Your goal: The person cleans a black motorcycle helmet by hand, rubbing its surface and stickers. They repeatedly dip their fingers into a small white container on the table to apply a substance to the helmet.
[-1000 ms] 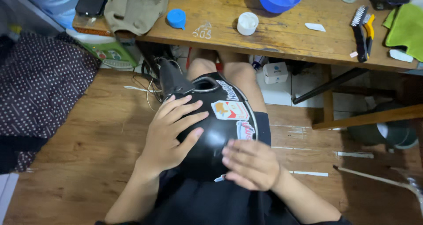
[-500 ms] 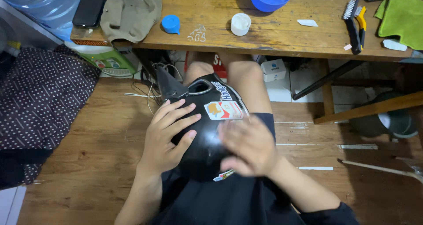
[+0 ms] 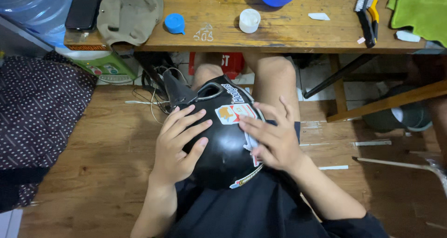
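Helmet point(image 3: 223, 140) lay on my lap, left hand point(image 3: 179, 147) spread flat steadying it, right hand point(image 3: 274, 138) pressing a small white cloth point(image 3: 250, 142) with open fingers; unclamped, the glossy shell risked sliding floorward.

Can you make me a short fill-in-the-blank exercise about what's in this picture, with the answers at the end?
1. Both hands rest on a glossy ____ helmet held in the person's lap.
2. The left hand lies flat on the helmet with its fingers ____.
3. On the wooden table, the small round cap beside the khaki hat is ____.
4. The right hand presses a ____ cloth against the helmet.

Answers: black; spread; blue; white
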